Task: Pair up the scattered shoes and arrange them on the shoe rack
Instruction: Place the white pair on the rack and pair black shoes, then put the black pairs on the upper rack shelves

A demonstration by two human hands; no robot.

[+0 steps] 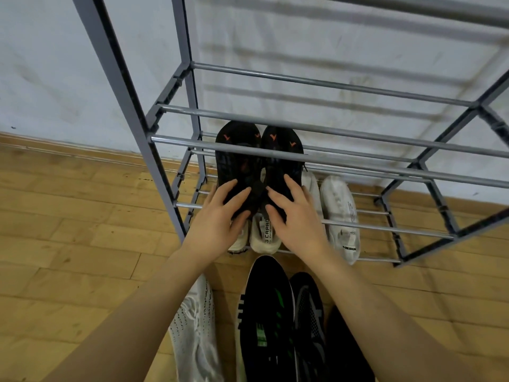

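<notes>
Two black shoes with orange marks, the left one (pixel 238 153) and the right one (pixel 283 153), lie side by side on a middle tier of the grey metal shoe rack (pixel 303 158), toes toward the wall. My left hand (pixel 217 219) rests with spread fingers on the heel of the left shoe. My right hand (pixel 294 216) rests the same way on the heel of the right shoe. Below them, on the bottom tier, stand a cream shoe (pixel 265 232) and a white shoe (pixel 341 216); further pale shoes there are partly hidden by my hands.
On the wooden floor in front of the rack lie a white knit shoe (pixel 195 326), a black shoe with green marks (pixel 267 321), a black-and-grey mesh shoe (pixel 309 326) and a dark shoe (pixel 344 351). A white wall stands behind the rack.
</notes>
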